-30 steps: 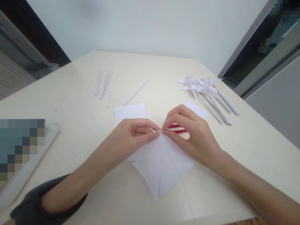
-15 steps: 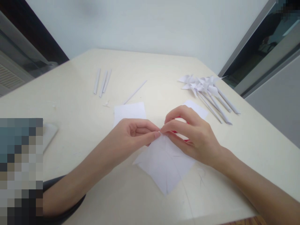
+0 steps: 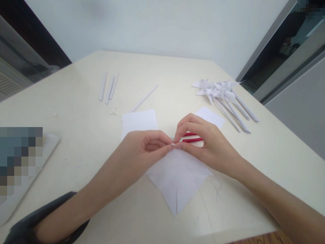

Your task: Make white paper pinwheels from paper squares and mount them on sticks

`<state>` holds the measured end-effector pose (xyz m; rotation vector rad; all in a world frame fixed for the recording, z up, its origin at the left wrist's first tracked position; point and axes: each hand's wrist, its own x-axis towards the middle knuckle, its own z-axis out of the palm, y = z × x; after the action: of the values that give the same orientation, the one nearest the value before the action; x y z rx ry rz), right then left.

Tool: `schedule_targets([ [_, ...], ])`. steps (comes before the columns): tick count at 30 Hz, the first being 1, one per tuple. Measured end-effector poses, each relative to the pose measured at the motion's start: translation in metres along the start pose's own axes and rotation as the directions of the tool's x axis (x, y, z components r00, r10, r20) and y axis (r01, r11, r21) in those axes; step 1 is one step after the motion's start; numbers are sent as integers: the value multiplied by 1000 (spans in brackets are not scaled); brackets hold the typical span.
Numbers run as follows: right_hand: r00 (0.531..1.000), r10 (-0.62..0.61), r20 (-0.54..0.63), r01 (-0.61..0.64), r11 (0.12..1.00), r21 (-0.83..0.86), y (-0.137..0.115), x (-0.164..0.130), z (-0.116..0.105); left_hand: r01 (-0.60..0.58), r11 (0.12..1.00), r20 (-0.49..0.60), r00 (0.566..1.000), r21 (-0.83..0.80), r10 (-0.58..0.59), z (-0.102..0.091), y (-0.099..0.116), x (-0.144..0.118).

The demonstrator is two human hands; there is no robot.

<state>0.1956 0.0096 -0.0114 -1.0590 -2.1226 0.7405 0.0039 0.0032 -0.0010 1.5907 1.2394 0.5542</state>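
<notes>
Three paper rolls (image 3: 109, 87) lie far left on the worktop (image 3: 76, 112), a thin stick (image 3: 145, 98) beside them, well apart from the hands. Left hand (image 3: 142, 149): fingers curled, thumb and forefinger pinched together on the top corner of the paper (image 3: 177, 179). Paper lies flat at centre, near edge, one corner pointing toward the person. Right hand (image 3: 203, 144): fingertips closed on the same corner, touching the left fingertips. Red pens (image 3: 191, 137) show under the right fingers. Two blank sheets (image 3: 139, 120) lie behind. Pinwheels (image 3: 223, 96) lie far right.
</notes>
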Motion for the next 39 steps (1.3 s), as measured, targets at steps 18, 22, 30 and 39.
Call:
schedule_targets([
  [18, 999, -34, 28, 30, 989, 145, 2, 3, -7, 148, 972, 44, 989, -185, -142, -5, 4, 3],
  [22, 979, -191, 63, 179, 970, 163, 4, 4, -9, 195, 956, 74, 980, -221, -183, -3, 3, 4],
  [30, 926, -348, 144, 337, 937, 95, 7, 2, -12, 233, 932, 164, 967, -277, -193, -2, 2, 2],
  [39, 921, -360, 146, 342, 930, 135, 5, 3, -10, 244, 925, 246, 954, -292, -174, -5, 0, 4],
])
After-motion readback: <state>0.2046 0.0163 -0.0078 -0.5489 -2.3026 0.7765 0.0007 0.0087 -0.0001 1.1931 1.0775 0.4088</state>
